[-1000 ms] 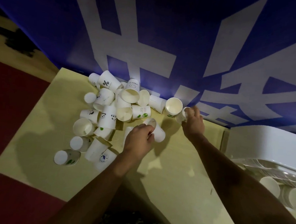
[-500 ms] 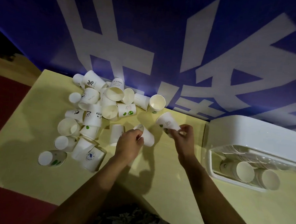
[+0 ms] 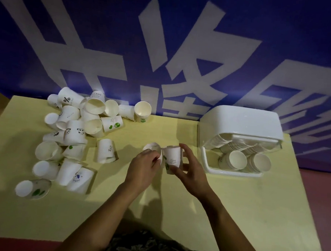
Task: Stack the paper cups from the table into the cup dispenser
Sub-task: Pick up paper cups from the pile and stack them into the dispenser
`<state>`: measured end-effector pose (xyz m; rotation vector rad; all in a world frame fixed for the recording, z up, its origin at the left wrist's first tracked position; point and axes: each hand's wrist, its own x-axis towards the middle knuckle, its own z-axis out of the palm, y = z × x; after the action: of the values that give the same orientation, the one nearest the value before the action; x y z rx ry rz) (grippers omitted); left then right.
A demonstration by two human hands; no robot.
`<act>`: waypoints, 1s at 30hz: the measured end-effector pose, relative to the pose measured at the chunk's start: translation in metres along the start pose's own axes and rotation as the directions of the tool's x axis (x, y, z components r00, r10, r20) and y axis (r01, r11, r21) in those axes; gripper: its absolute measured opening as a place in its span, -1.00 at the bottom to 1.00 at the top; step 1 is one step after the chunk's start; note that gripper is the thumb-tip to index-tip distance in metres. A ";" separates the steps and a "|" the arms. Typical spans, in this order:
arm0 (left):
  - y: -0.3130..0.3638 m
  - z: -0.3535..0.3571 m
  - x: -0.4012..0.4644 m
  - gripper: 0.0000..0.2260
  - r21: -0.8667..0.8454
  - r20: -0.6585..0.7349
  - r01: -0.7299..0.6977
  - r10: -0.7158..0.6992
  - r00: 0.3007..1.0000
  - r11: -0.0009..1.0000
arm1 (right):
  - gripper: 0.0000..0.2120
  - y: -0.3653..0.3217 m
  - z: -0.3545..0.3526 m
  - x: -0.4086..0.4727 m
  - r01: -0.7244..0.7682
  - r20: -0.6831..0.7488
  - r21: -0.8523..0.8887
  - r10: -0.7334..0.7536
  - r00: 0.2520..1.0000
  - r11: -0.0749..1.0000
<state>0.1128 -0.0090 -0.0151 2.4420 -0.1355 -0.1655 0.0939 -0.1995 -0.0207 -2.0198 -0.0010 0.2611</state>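
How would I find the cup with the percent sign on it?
Start at the pile of paper cups on the left side of the yellow table. Look to the pile's far edge, close to the blue wall. The percent cup lies tilted there, and it alone carries a black % mark; its neighbours show pandas, green leaves or nothing.

The left hand (image 3: 144,167) covers most of the paper cup (image 3: 153,146) it grips, so only the rim shows. The dispenser's lid (image 3: 243,121) hides the far ends of the cup stacks (image 3: 234,148) inside. Small print on the right hand's cup (image 3: 173,158) is unreadable.
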 end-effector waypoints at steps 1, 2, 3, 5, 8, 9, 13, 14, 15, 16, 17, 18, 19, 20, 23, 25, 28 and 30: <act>0.009 0.005 -0.001 -0.86 0.010 0.002 -0.018 0.018 1.000 1.000 | -0.41 0.003 -0.008 -0.005 0.000 -0.034 0.008 0.000 0.999 1.000; 0.017 0.009 -0.001 -0.86 0.017 0.002 -0.033 0.033 0.999 0.999 | -0.50 0.007 -0.016 -0.009 0.013 -0.070 0.009 -0.013 0.997 1.000; 0.026 0.015 -0.001 -0.85 0.017 0.004 -0.045 0.045 0.999 0.999 | -0.58 0.010 -0.025 -0.014 0.031 -0.107 -0.002 -0.031 0.994 1.000; 0.045 0.025 -0.002 -0.85 0.010 -0.001 -0.063 0.063 0.998 0.998 | -0.76 0.020 -0.045 -0.025 0.077 -0.177 -0.056 -0.086 0.980 0.995; 0.071 0.041 -0.001 -0.86 0.014 -0.017 -0.077 0.077 0.997 0.997 | -0.91 0.036 -0.072 -0.039 0.116 -0.258 -0.135 -0.148 0.955 0.984; 0.081 0.048 0.000 -0.86 0.026 -0.023 -0.086 0.086 0.996 0.996 | -0.92 0.043 -0.082 -0.045 0.113 -0.295 -0.153 -0.155 0.943 0.982; 0.122 0.075 0.006 -0.90 0.090 -0.018 -0.110 0.112 0.994 0.990 | -0.94 0.068 -0.131 -0.067 0.054 -0.437 -0.263 -0.169 0.883 0.963; 0.132 0.082 0.008 -0.88 0.086 -0.021 -0.113 0.115 0.993 0.990 | -0.94 0.073 -0.143 -0.071 0.041 -0.464 -0.296 -0.181 0.867 0.954; 0.143 0.088 0.009 -0.84 0.076 -0.025 -0.116 0.118 0.993 0.990 | -0.94 0.077 -0.155 -0.074 0.027 -0.489 -0.325 -0.192 0.851 0.945; 0.153 0.095 0.010 -0.81 0.068 -0.028 -0.123 0.125 0.992 0.990 | -0.94 0.082 -0.167 -0.076 0.012 -0.505 -0.345 -0.197 0.840 0.938; 0.164 0.101 0.011 -0.79 0.069 -0.029 -0.136 0.138 0.990 0.988 | -0.93 0.088 -0.178 -0.078 0.002 -0.512 -0.366 -0.203 0.835 0.931; 0.173 0.108 0.013 -0.79 0.072 -0.026 -0.150 0.152 0.988 0.986 | -0.93 0.093 -0.189 -0.080 -0.001 -0.506 -0.392 -0.215 0.835 0.920; 0.182 0.115 0.015 -0.82 0.075 -0.022 -0.164 0.166 0.986 0.984 | -0.92 0.100 -0.200 -0.080 -0.001 -0.496 -0.424 -0.231 0.837 0.906; 0.190 0.121 0.016 -0.84 0.076 -0.019 -0.178 0.180 0.983 0.981 | -0.92 0.105 -0.210 -0.081 -0.004 -0.488 -0.455 -0.245 0.838 0.891; 0.213 0.139 0.024 -0.82 0.094 -0.016 -0.205 0.207 0.978 0.974 | -0.90 0.118 -0.237 -0.080 -0.042 -0.506 -0.509 -0.260 0.822 0.860; 0.227 0.150 0.031 -0.82 0.128 0.001 -0.201 0.203 0.979 0.971 | -0.92 0.122 -0.252 -0.076 -0.060 -0.523 -0.521 -0.262 0.811 0.852; 0.243 0.166 0.042 -0.78 0.191 0.048 -0.201 0.195 0.980 0.961 | -0.93 0.130 -0.268 -0.068 -0.066 -0.492 -0.553 -0.262 0.830 0.830; 0.249 0.175 0.047 -0.77 0.250 0.092 -0.190 0.172 0.981 0.949 | -0.94 0.138 -0.274 -0.062 -0.066 -0.431 -0.586 -0.242 0.869 0.808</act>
<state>0.1188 -0.3165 0.0068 2.6657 -0.4362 -0.1584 0.0684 -0.5109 -0.0153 -2.6503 0.1584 -0.3787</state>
